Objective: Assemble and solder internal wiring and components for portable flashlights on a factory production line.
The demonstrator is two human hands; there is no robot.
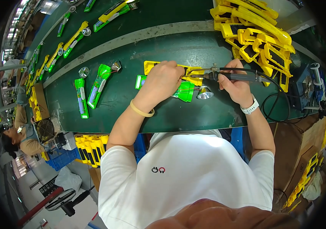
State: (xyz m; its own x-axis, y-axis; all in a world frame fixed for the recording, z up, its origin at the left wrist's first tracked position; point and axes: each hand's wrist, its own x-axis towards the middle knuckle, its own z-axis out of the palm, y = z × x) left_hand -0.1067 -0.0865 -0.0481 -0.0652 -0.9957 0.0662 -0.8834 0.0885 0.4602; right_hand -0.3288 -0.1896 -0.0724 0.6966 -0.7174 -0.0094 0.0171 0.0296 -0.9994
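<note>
Overhead, right fingers clamp a soldering iron (233, 76) above the green belt (132, 97); left hand (163, 80) seemingly grips a yellow casing (191, 72).

Single head-worn fisheye view, looking steeply down over own chest onto green workbench (193, 110), close range, rim bowed.

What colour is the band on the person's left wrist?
Pale yellow, a thin plain band just behind the left hand; it shows clearly in the head view.

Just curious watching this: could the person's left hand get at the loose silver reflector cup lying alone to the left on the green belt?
Probably yes. The left hand is pressing the yellow housing, but bare belt lies between it and the reflector cup, with nothing blocking.
</note>
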